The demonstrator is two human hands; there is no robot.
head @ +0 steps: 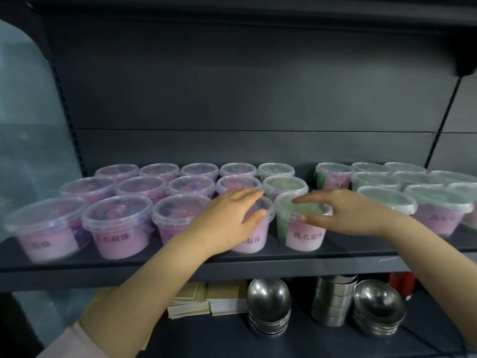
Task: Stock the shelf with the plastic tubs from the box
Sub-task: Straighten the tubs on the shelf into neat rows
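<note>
On the lower level stand stacked steel bowls point(268, 301), a pile of steel tins point(333, 298) and a stack of tan cards point(206, 298). Both bare forearms reach up over the shelf point(180, 264) edge to its front row.

The left hand point(232, 215) lies on top of a pink tub point(251, 241), fingers curved over the clear lid and thumb at the near rim, grasping it; below the wrist the label shows "凝珠". Just beside it, the right hand point(346, 215) holds a green tub point(287, 223) from the right, index finger stretched across the lid and thumb against the near rim. Its pink label point(308, 236) reads "洗衣凝珠". Both tubs stand upright on the shelf.

Left of them a front-row tub point(118, 228) shows "衣凝珠"; the print on the leftmost one is blurred. More lidded tubs fill the rows behind, pink on the left, green on the right, back to the dark panel point(232, 86).
</note>
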